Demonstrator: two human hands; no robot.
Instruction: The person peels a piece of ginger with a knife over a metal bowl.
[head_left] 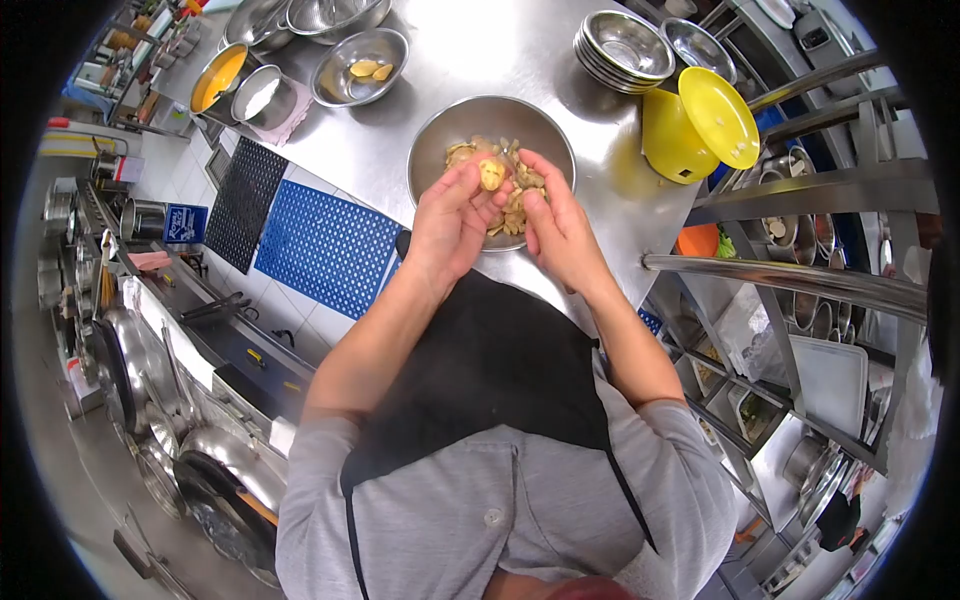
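Note:
My left hand [450, 215] is closed around a small, pale yellow, partly peeled piece that looks like ginger or a small potato [492, 174]. It is held above a large steel bowl [425, 140]. Close on the right, my right hand [562, 215] curves over the same bowl, thumb and fingers bent toward the piece. A small shiny bit shows near its fingertips, but I cannot make out what it is. Brownish pieces and peelings [512, 218] lie in the bowl under both hands.
Back left, a steel bowl [335, 85] holds a few yellow pieces; pots of orange [228, 70] and white contents stand beside it. Stacked steel bowls [625, 50] and a yellow bin with tilted lid [680, 135] stand right. Metal rails [790, 275] run along the right.

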